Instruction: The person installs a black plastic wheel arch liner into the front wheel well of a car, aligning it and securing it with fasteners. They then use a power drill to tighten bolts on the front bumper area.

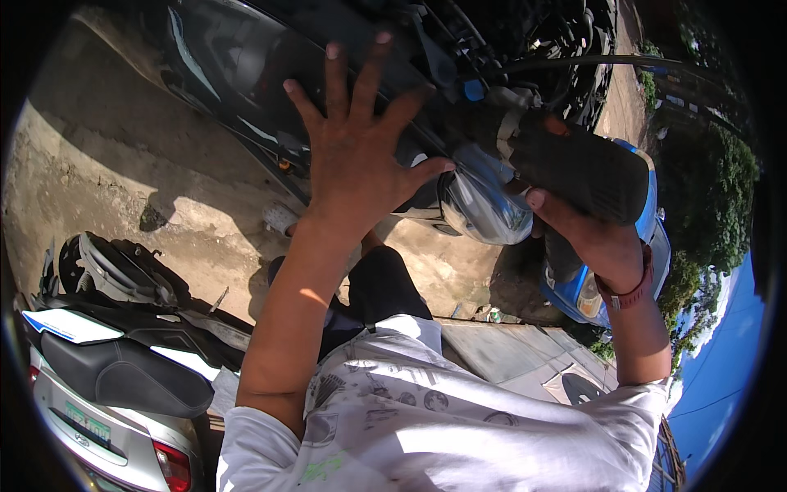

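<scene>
Fingers spread wide, my left hand (357, 160) is at the dark car body panel (254, 61), beside the open engine bay (549, 45). Whether the palm presses on the panel cannot be told. My right hand (594, 242) is closed around the grip of a black pistol-shaped power tool (586, 172), which looks like a cordless drill. Its front end points left toward the engine bay, where its tip is lost in shadow. The car's headlight (492, 209) lies just below the tool's front, between my two hands.
A motorcycle with a black seat (123, 373) stands at the lower left, and a silver car (135, 447) is behind it. At the right is a blue vehicle (607, 287). Sunlit concrete ground (197, 221) shows on the left, and green trees (713, 205) on the right.
</scene>
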A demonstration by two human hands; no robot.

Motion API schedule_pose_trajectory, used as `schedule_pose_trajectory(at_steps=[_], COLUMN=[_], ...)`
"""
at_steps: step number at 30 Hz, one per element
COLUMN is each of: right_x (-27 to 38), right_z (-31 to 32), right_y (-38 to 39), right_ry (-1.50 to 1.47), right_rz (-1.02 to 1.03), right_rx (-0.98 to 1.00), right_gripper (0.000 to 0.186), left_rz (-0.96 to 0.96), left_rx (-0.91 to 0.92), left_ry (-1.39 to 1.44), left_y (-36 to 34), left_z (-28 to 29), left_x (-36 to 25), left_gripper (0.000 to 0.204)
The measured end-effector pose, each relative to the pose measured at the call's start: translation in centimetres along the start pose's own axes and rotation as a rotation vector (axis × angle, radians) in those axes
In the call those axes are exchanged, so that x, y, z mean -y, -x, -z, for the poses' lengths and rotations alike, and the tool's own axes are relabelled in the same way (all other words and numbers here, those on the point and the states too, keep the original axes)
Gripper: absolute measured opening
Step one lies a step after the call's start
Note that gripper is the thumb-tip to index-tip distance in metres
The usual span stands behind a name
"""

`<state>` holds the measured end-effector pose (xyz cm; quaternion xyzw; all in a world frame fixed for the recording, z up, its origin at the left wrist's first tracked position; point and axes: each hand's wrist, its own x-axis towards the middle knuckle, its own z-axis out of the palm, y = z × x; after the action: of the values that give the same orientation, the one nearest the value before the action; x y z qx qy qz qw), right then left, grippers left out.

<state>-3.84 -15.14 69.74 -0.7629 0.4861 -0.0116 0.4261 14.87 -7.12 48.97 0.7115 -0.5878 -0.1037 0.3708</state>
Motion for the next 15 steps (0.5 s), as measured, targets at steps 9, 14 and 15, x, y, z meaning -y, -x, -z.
schedule_pose_trajectory(at_steps=[9, 14, 15], right_x=[1.0, 1.4, 1.4], right_z=[-0.3, -0.7, -0.7], right_y=[-0.4, -0.4, -0.4], right_ry=[-0.186, -0.210, -0.196], right_rz=[-0.293, -0.332, -0.359], right_rx=[0.046, 0.056, 0.055], right_gripper=[0.067, 0.064, 0.064], left_rz=[0.030, 0.033, 0.030], left_rx=[0.003, 0.041, 0.038], left_ry=[0.121, 0.054, 0.055], left_y=[0.0, 0.0, 0.1], left_z=[0.5, 0.1, 0.0], left_x=[-0.3, -0.1, 0.0], left_gripper=[0.074, 0.082, 0.082])
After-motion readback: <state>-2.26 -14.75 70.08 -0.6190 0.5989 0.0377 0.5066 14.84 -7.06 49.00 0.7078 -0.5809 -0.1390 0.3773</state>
